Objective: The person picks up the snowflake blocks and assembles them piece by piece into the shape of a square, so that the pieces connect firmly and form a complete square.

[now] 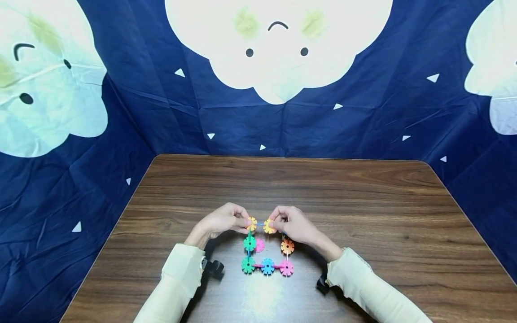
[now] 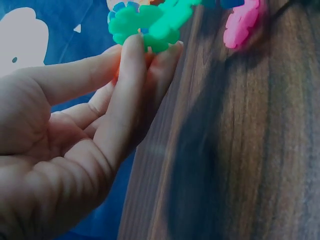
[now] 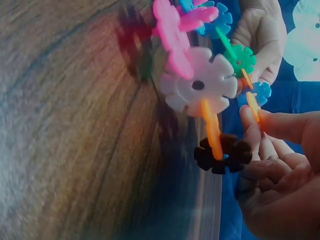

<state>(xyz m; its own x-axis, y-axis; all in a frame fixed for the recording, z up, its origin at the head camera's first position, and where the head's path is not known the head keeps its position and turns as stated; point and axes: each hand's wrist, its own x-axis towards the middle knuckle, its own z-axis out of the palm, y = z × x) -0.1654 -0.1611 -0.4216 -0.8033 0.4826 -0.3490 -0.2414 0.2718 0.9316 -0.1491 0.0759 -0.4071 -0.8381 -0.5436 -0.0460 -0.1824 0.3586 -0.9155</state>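
Interlocking plastic flower discs form a squarish chain above the table. My left hand [image 1: 222, 220] pinches a yellow-orange disc [image 1: 252, 224] at the chain's far left corner; a green disc [image 2: 125, 25] touches its fingertips in the left wrist view. With thumb and fingers, my right hand [image 1: 296, 226] pinches another yellow-orange disc [image 3: 253, 106]. Between the two hands, a blue disc [image 3: 263, 93] joins these discs. A dark disc [image 3: 235, 155], slotted to an orange one [image 3: 212, 130], sits close to the right fingers; whether it links to the held disc, I cannot tell.
The chain's near side has a green disc [image 1: 248, 265], a blue disc [image 1: 267, 266] and a pink corner disc [image 1: 286, 268]. A pink disc [image 1: 260, 245] shows beside the left side's green disc [image 1: 249, 243]. Blue cloth [image 1: 282, 130] stands behind the wooden table [image 1: 363, 202].
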